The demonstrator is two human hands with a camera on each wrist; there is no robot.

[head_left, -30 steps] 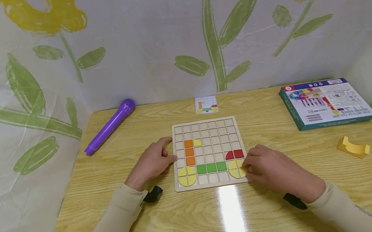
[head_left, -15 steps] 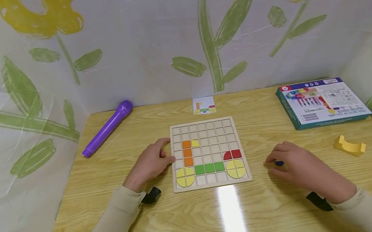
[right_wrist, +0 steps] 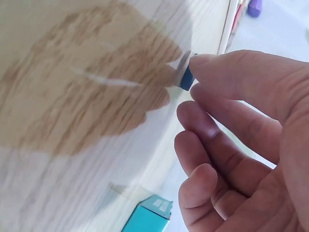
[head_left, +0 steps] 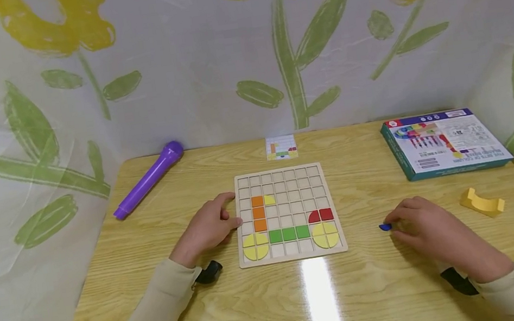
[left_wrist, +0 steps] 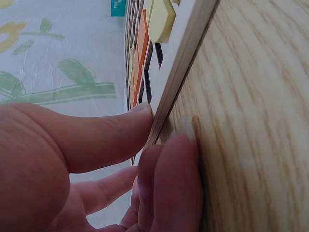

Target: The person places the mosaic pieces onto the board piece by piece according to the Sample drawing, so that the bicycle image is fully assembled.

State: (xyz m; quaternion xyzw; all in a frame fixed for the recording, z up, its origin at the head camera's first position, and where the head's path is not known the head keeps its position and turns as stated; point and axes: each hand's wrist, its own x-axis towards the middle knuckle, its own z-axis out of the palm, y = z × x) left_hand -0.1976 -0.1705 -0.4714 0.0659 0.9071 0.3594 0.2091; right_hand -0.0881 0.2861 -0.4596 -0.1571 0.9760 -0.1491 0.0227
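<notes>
A wooden grid board (head_left: 280,172) lies flat on the table, with orange, yellow, green and red tiles in some of its squares. The tiles include an orange column (head_left: 258,213), a green row (head_left: 289,234) and two yellow circles of quarter pieces. My left hand (head_left: 205,226) touches the board's left edge with thumb and fingertips; in the left wrist view the thumb (left_wrist: 116,135) rests along the rim. To the right of the board, my right hand (head_left: 431,229) pinches a small blue tile (head_left: 385,227) between thumb and forefinger, close to the tabletop. Its full shape is partly hidden.
Behind the board lies a small pattern card (head_left: 281,148). A purple toy microphone (head_left: 148,180) is at the back left. On the right are a flat game box (head_left: 447,143) and a yellow curved block (head_left: 482,202). A fabric wall (head_left: 187,82) borders the table's back.
My right hand has moved right, away from the board's lower right corner, and the blue tile has come into sight at its fingertips. The left hand stays at the board's edge.
</notes>
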